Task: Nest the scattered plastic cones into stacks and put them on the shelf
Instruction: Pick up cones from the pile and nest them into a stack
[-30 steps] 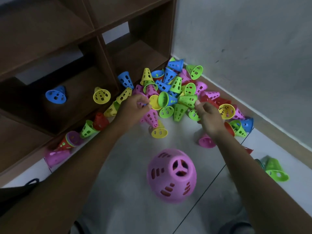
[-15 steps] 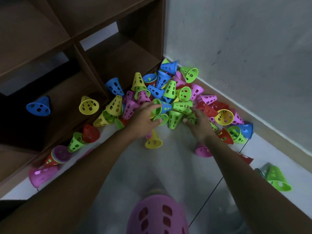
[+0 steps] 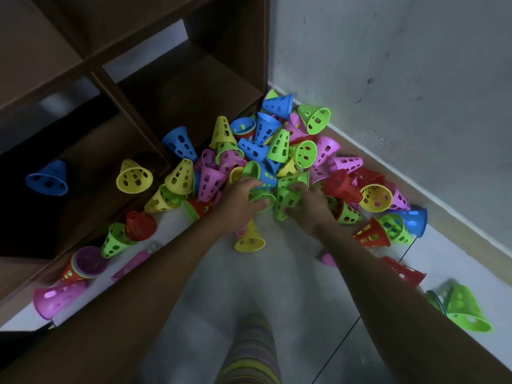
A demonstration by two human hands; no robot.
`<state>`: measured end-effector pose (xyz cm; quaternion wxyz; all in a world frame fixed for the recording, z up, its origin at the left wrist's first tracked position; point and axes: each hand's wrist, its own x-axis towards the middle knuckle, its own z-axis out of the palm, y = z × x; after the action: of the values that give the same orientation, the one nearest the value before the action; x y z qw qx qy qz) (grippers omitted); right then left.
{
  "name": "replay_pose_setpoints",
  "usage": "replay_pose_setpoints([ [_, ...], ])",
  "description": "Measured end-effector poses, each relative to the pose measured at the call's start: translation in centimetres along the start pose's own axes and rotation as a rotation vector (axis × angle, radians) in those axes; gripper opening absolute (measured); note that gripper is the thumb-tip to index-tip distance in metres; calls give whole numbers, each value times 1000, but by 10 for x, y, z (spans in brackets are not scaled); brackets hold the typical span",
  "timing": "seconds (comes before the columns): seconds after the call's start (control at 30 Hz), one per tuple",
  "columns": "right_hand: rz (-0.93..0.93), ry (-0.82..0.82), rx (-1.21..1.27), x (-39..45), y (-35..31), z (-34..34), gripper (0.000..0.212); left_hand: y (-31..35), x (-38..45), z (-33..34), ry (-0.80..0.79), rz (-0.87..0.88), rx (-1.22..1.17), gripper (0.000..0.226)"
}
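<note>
A heap of perforated plastic cones (image 3: 277, 151) in blue, green, yellow, pink and red lies on the floor in the corner between the dark wooden shelf (image 3: 177, 87) and the wall. My left hand (image 3: 239, 202) curls its fingers over a green cone (image 3: 261, 197) at the heap's near edge. Right beside it, my right hand (image 3: 309, 207) grips another green cone (image 3: 286, 202). The two hands nearly touch. A blue cone (image 3: 47, 178) and a yellow cone (image 3: 134, 177) lie inside a low shelf compartment. A yellow cone (image 3: 249, 239) stands under my left wrist.
A tall striped stack of nested cones (image 3: 249, 353) rises at the bottom edge between my arms. A short red and purple stack (image 3: 86, 266) and a pink cone (image 3: 55, 299) lie by the shelf foot. Green cones (image 3: 465, 310) lie far right. The grey wall (image 3: 401, 79) closes the right side.
Both hands have moved together into the middle of the heap and closed on green cones. The view has shifted forward, and the pink perforated basket has dropped out of sight.
</note>
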<state>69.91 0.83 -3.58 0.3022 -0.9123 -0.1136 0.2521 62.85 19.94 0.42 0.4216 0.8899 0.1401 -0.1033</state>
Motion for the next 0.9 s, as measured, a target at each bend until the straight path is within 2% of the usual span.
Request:
replay_pose_setpoints([
  [0.13,38,13,-114,2,0,12,56,-1,3,2,30,-9,-32,49],
  [0.27,46,59,-98,2,5,17,45,-1,3,-2,53,-25,-46,43],
  [0.5,-69,104,-58,-6,4,7,24,13,-13,-22,182,-17,-101,25],
  [0.77,-174,212,-37,-32,2,-13,26,36,-47,-40,254,-22,-259,14],
  [0.9,-146,234,33,-50,-4,-28,38,47,-70,-45,338,-11,-269,17],
])
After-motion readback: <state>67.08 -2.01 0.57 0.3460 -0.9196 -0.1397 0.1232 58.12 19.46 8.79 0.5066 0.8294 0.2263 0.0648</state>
